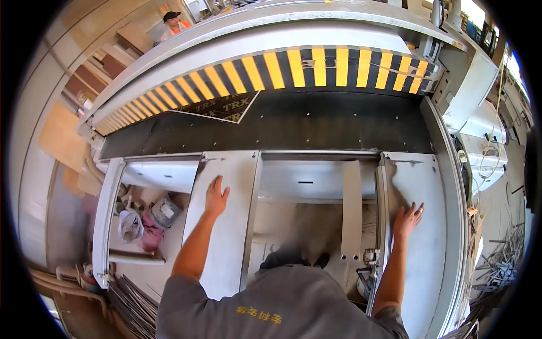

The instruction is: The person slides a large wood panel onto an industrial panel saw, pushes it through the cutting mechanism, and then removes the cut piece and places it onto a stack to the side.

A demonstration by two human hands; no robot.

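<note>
My left hand [215, 196] lies with its fingers stretched out on the long grey metal support panel [230, 237] at left of centre. On the right, my right hand [407, 221] rests with spread fingers on a second grey panel [429, 260], whose surface is worn in patches. Neither hand holds anything. Beyond both panels runs the dark machine bed [316, 127]. A dark printed board [226, 106] with a pale edge pokes out at a corner from under the yellow-and-black striped beam [276, 70]; the rest of it is hidden.
A narrow pale arm [351, 214] spans the gap between the panels. A grey bucket [165, 212] and a white bag [130, 226] sit below at left. Thin strips [132, 305] lie lower left, metal offcuts [502, 260] at right. A person in a cap [172, 24] is behind the machine.
</note>
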